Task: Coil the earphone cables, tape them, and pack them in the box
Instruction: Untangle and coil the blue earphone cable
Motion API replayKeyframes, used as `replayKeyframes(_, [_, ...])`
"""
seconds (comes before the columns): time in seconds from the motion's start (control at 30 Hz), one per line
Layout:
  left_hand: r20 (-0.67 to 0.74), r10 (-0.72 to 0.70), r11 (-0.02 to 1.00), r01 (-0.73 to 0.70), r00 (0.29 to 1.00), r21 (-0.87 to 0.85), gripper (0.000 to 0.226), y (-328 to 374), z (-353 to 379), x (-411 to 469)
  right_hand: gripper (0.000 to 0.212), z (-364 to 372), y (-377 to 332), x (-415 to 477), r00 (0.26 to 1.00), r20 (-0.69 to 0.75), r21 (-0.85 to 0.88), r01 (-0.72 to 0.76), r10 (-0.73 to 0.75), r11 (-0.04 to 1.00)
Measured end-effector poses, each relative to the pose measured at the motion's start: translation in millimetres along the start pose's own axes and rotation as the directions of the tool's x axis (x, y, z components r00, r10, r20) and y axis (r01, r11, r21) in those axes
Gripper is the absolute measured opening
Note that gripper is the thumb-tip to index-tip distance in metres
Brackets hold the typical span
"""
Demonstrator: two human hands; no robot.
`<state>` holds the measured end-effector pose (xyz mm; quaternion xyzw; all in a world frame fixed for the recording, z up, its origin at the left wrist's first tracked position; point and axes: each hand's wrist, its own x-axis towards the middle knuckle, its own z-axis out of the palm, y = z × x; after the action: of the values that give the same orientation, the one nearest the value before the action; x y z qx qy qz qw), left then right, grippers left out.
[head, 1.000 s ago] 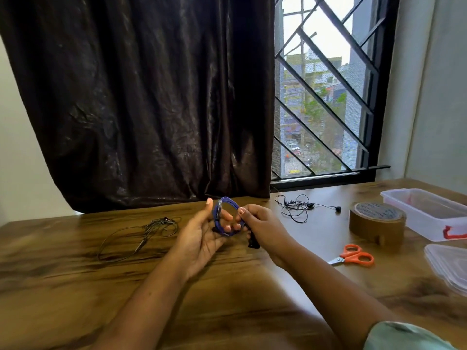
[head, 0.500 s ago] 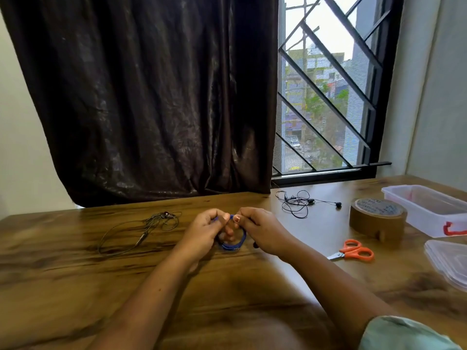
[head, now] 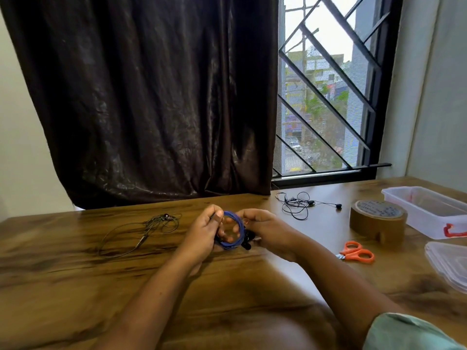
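The blue earphone coil (head: 242, 229) stands as an upright ring just above the wooden table (head: 75, 274), pinched at its left rim by the left hand (head: 203, 236) and at its right rim by the right hand (head: 271, 231), so the brown tape roll (head: 377, 221), well off to the right, lies nearer the right hand.

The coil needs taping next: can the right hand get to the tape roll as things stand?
Probably yes, once it lets go. The tape roll stands right of the right hand, with bare table between; the scissors lie off that path. But that hand holds the blue coil with the left hand.
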<state>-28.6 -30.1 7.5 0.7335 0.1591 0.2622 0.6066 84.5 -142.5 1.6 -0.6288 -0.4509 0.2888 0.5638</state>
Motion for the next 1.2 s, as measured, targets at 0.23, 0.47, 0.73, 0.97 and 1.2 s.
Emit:
replayKeyframes(0.23, [0.035, 0.046, 0.999, -0.047, 0.998, 0.012, 0.025, -6, 0, 4, 0.017, -1, 4, -2, 1.000, -0.027, -0.079, -0.009, 0.007, 0.997])
replayKeyframes(0.47, [-0.061, 0.161, 0.979, -0.152, 0.985, 0.134, 0.023, -12, -1, 9, 0.016, 17, 4, 0, 0.997, -0.070, 0.051, -0.007, 0.011, 0.999])
replayKeyframes(0.73, [-0.127, 0.270, 0.919, -0.215, 0.955, 0.332, 0.022, -14, -2, 9, 0.025, 17, -8, -5, 0.996, 0.058, 0.481, -0.088, 0.068, 0.872])
replayKeyframes(0.97, [-0.108, 0.301, 0.875, -0.229, 0.947, 0.426, 0.019, -14, -3, 7, 0.030, 27, -6, -2, 0.996, -0.034, 0.404, -0.058, 0.078, 0.913])
replayKeyframes(1.2, [-0.086, 0.299, 0.886, -0.243, 0.950, 0.395, 0.018, -16, -1, 7, 0.058, 30, -3, -4, 0.974, -0.219, 0.127, 0.082, -0.053, 0.989])
